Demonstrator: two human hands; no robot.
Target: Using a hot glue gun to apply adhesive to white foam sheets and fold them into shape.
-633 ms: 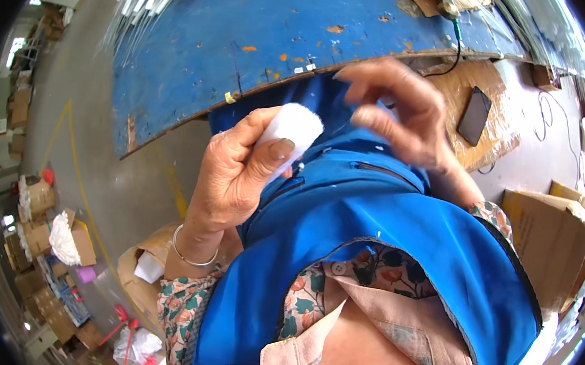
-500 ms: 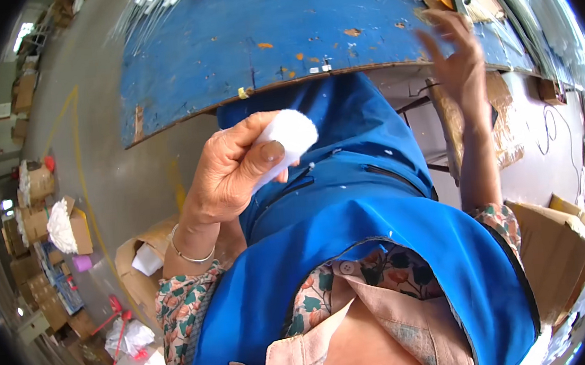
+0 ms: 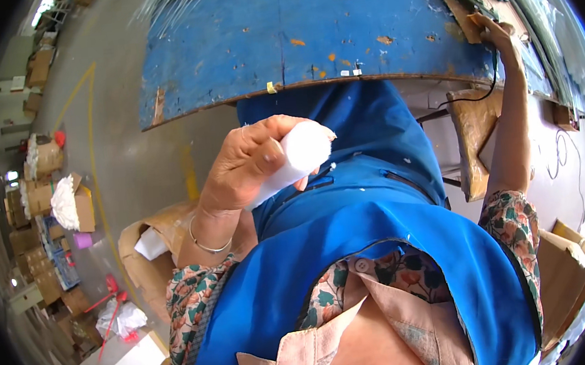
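your right hand [image 3: 495, 29] has swung away from your chest to the far right of the blue table [image 3: 307, 35], its grip on the tool there unclear, while your left hand [image 3: 249, 162] stays wrapped around the white roll [image 3: 294, 158] above your apron.

She wore a bright blue apron [image 3: 354, 246] over everything, its bib spreading wide across the chest and falling in smooth folds toward the far side. Under it was a pale pink collared top [image 3: 334, 345], the collar lying open and flat near the neck. Beneath that showed a floral shirt [image 3: 384, 275], dark green with orange and cream blooms, fastened by a small round button [image 3: 363, 265]. The same flowered cloth made short sleeves on both left [image 3: 188, 296] and right [image 3: 514, 215]. A thin silver bangle [image 3: 207, 242] circled the left wrist.
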